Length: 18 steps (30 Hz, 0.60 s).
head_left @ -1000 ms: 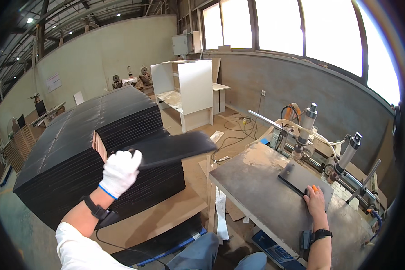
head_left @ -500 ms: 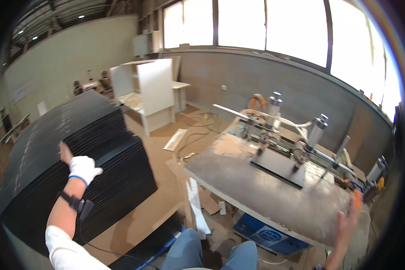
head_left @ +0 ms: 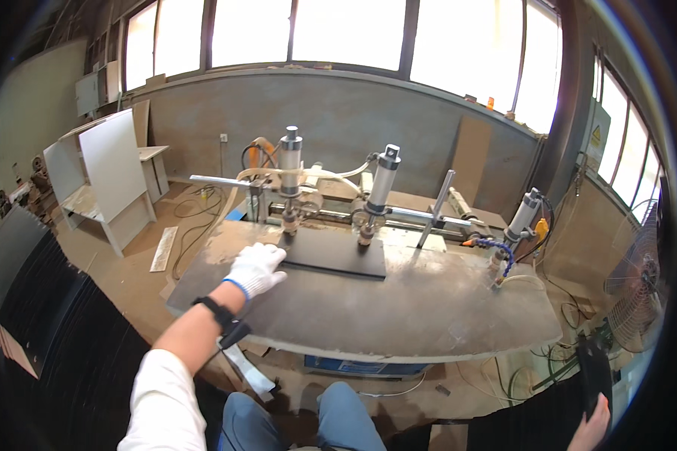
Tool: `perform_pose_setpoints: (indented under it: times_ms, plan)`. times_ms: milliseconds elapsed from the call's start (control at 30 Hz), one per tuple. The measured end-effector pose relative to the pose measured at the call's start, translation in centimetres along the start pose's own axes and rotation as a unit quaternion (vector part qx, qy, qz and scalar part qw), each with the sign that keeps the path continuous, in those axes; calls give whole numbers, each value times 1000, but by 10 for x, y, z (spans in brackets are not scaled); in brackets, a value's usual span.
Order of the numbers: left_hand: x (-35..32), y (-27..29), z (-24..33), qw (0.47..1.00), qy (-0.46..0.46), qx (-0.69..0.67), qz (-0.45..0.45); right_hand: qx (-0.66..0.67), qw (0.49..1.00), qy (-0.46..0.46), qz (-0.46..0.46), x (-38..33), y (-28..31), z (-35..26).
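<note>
My left hand (head_left: 254, 269), in a white knitted glove with a blue cuff, reaches over the metal worktable (head_left: 429, 323). Its thumb and fingers are apart, with the fingertips beside the left end of a flat black panel (head_left: 335, 254). That panel lies under two upright silver cylinders (head_left: 382, 180) of the machine. At the lower right, my bare right hand (head_left: 594, 425) has its fingers closed at the edge of a dark upright piece that looks like a black panel (head_left: 596, 372). Part of this hand is cut off by the dark rim of the picture.
A tall stack of black panels (head_left: 60, 301) stands at my left, and dark panels (head_left: 504, 417) lie at lower right. A wire fan (head_left: 639, 278) stands on the right. A third cylinder (head_left: 525, 214) with a blue coiled hose is at the table's right end. Cables (head_left: 203, 199) lie on the floor.
My view has turned right. My left hand has gone from the black stack to the panel on the worktable. My right hand, spread in the air before, is now at the dark piece.
</note>
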State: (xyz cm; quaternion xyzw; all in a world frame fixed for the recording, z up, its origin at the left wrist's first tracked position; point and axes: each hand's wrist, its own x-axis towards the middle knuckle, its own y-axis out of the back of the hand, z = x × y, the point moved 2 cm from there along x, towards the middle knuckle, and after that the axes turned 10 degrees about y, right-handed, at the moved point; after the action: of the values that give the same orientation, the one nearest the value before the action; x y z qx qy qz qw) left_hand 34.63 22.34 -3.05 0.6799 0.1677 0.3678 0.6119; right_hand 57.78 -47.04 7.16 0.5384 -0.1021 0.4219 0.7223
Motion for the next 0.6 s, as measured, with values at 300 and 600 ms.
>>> perform_pose_setpoints:
  times_ms: [300,600]
  plan:
    - [61,-55,24,994,107,-2,-33,383,889,229,105,156,-57,-190]
    - [-91,8,33,997,25,11,-67,487,770,391,127,222,-100,-439]
